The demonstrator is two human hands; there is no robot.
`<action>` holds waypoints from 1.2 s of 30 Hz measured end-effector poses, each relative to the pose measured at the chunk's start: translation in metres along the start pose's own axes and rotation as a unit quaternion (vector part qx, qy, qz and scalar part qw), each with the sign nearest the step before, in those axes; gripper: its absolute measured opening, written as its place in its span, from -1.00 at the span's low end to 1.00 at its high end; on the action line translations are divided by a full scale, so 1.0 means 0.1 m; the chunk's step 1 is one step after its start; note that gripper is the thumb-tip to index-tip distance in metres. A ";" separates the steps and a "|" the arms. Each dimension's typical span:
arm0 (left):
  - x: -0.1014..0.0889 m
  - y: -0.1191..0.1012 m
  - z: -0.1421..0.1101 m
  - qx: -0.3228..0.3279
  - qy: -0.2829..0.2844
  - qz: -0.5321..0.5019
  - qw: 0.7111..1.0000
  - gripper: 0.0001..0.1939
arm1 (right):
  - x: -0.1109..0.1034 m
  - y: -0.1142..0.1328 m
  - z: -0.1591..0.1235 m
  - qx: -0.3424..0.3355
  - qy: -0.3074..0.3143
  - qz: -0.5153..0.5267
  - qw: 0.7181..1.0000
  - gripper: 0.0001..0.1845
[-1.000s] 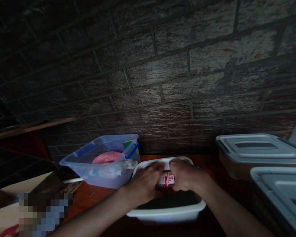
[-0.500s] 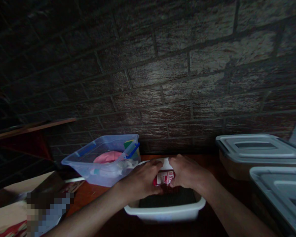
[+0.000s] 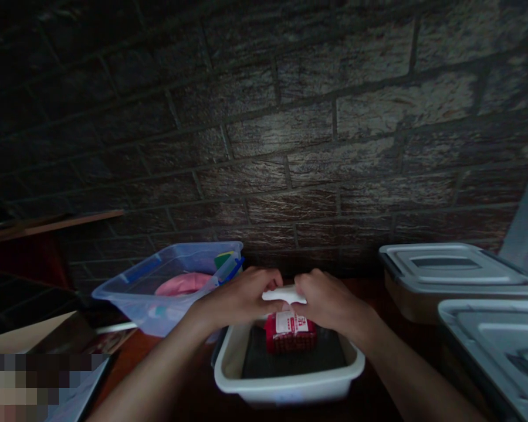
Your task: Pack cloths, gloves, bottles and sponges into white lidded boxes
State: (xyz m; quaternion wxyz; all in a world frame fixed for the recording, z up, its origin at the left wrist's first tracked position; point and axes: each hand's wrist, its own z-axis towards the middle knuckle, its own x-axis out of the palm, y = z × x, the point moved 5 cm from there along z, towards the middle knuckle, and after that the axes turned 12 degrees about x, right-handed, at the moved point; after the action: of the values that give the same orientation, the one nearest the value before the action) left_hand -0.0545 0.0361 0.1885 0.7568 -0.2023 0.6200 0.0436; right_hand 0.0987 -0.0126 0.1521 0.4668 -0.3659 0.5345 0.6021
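My left hand and my right hand are both closed on the white top edge of a red and white packet. The packet hangs upright from my fingers over a white plastic basin. Its lower end is down inside the basin, above the basin's dark bottom. Whether it touches the bottom I cannot tell.
A clear plastic tub with blue clips holds a pink thing and other items at the left. Two grey lidded bins stand at the right. A dark brick wall rises close behind. A wooden board lies at the far left.
My hands have lifted the packet higher and now pinch only its top edge, so more of its red body shows. The view has shifted slightly.
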 end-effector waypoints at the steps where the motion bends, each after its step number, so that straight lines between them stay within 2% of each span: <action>1: -0.02 0.00 0.04 0.007 -0.015 -0.019 1.000 -0.70 | -0.01 0.01 0.02 0.002 -0.011 -0.002 1.000 -0.73; 5: -0.12 -0.09 0.18 0.040 -0.075 -0.102 0.991 -0.83 | -0.13 0.04 0.09 0.007 -0.059 0.022 0.998 -0.70; 9: -0.26 -0.17 0.20 0.051 -0.141 -0.113 0.982 -0.83 | -0.30 0.08 0.15 0.002 -0.116 0.094 0.989 -0.77; 15: -0.33 -0.03 0.09 0.045 -0.203 -0.128 0.970 -0.79 | -0.40 0.18 0.16 -0.044 -0.159 0.173 0.971 -0.83; 18: -0.31 0.00 0.07 0.049 -0.204 -0.130 0.969 -0.78 | -0.43 0.20 0.15 -0.064 -0.184 0.187 0.963 -0.82; 24: -0.31 -0.09 0.03 0.058 -0.186 -0.109 0.975 -0.80 | -0.51 0.20 0.09 -0.092 -0.207 0.232 0.946 -0.86; 29: -0.33 -0.14 0.02 0.066 -0.192 -0.099 0.974 -0.82 | -0.58 0.17 0.04 -0.089 -0.250 0.263 0.928 -0.92; 36: -0.27 -0.19 0.04 0.080 -0.176 -0.112 0.975 -0.85 | -0.59 0.14 0.03 -0.080 -0.254 0.261 0.928 -0.91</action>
State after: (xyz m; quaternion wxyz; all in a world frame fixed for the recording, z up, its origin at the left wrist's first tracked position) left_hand -0.0510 0.0251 0.2202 0.8677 -0.1988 0.4522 -0.0565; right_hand 0.1029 -0.0199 0.2119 0.3821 -0.0843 0.4246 0.8165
